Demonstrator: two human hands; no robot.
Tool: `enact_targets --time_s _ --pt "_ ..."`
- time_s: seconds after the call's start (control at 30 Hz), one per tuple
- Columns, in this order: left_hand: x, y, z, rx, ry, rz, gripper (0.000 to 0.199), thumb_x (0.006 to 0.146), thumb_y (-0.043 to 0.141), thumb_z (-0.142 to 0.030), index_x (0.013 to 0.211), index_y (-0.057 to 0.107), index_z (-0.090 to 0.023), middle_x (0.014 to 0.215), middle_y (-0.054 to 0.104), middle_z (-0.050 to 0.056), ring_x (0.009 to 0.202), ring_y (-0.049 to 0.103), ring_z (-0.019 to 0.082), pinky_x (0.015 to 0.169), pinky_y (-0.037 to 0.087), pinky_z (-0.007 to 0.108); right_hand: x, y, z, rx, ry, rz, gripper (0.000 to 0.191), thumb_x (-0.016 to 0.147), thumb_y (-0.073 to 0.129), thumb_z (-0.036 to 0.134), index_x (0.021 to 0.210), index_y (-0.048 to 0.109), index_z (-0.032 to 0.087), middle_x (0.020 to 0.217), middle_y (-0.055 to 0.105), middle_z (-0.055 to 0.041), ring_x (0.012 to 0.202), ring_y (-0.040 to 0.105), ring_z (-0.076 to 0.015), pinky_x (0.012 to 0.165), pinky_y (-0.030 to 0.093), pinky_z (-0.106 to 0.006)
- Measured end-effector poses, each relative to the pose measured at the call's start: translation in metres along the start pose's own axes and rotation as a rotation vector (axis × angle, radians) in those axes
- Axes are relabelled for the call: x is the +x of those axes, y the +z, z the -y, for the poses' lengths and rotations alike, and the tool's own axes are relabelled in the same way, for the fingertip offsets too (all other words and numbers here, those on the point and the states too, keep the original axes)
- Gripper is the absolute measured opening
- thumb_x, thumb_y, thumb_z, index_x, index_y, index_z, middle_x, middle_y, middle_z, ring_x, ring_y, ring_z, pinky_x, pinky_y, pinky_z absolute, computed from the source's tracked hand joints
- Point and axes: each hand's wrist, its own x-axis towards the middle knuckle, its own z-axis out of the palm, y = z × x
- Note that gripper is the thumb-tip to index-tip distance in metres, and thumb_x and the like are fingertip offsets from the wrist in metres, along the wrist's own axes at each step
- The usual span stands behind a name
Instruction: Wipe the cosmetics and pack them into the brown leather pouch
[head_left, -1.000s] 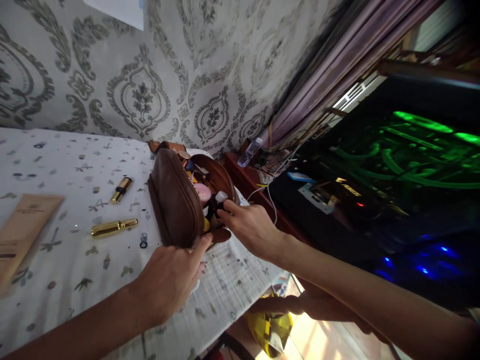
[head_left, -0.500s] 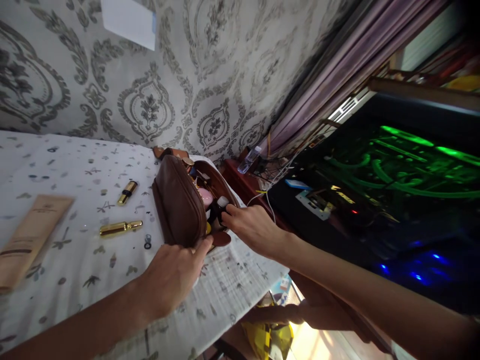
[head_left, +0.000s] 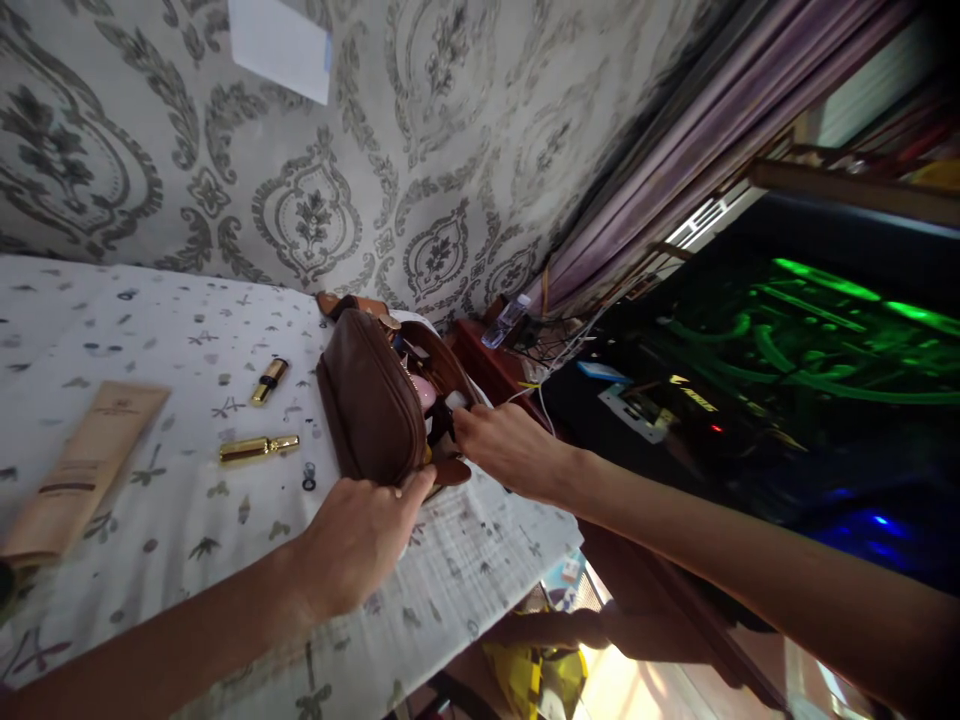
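Note:
A brown leather pouch lies unzipped on the white patterned cloth, with a pink round item and several small things inside. At its near end my left hand is closed on the pouch's edge, thumb toward the opening. My right hand reaches to the pouch's right side, fingers bent at the opening; whatever they grip is hidden. Left of the pouch lie a gold tube and a black and gold lipstick. Farther left is a beige squeeze tube.
Behind the table stands a patterned wall with a white paper. A clear bottle and cables are beyond the pouch. A dark computer case with green and blue lights fills the right.
The view has shifted slightly, so things on the table appear a little farther right. Both hands remain at the pouch in nearly the same pose.

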Motion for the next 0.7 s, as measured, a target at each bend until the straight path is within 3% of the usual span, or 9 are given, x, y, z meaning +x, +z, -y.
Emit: enact_targets --time_s 0.2,0.43,0.57,0.7 --pt "-0.001 -0.009 -0.005 -0.009 -0.051 0.085 0.052 0.098 0.041 -0.015 0.150 0.038 -0.018 0.087 0.079 0.008 0.078 0.076 0.025 0.065 0.054 0.033 -0.010 0.015 0.006 0.058 0.128 -0.122 0.024 0.097 0.046 0.008 0.108 0.067 0.012 0.109 0.062 -0.0156 0.090 0.063 -0.0211 0.054 0.038 -0.026" --pt "-0.002 -0.004 0.001 -0.046 -0.029 0.045 0.051 0.101 0.038 -0.025 0.152 0.037 -0.016 0.084 0.077 0.006 0.074 0.074 0.022 0.063 0.049 0.029 -0.018 0.042 0.008 0.217 0.224 -0.374 0.024 0.099 0.045 0.012 0.113 0.064 0.015 0.116 0.061 -0.0129 0.086 0.063 -0.0180 0.054 0.040 -0.026" --pt "-0.012 -0.007 0.006 -0.215 0.004 -0.064 0.047 0.103 0.034 -0.031 0.147 0.042 -0.019 0.075 0.074 0.000 0.063 0.068 0.016 0.057 0.043 0.024 -0.022 0.054 0.015 0.451 0.287 -0.535 0.028 0.101 0.045 0.018 0.118 0.067 0.017 0.120 0.062 -0.0129 0.082 0.065 -0.0156 0.060 0.047 -0.025" --pt "-0.028 -0.011 0.013 -0.280 0.050 -0.181 0.033 0.103 0.036 -0.033 0.121 0.063 -0.024 0.071 0.071 -0.002 0.062 0.066 0.013 0.059 0.041 0.023 -0.021 0.062 0.029 0.764 0.262 -0.780 0.027 0.102 0.045 0.022 0.111 0.071 0.017 0.106 0.068 -0.0095 0.083 0.067 -0.0147 0.072 0.053 -0.025"
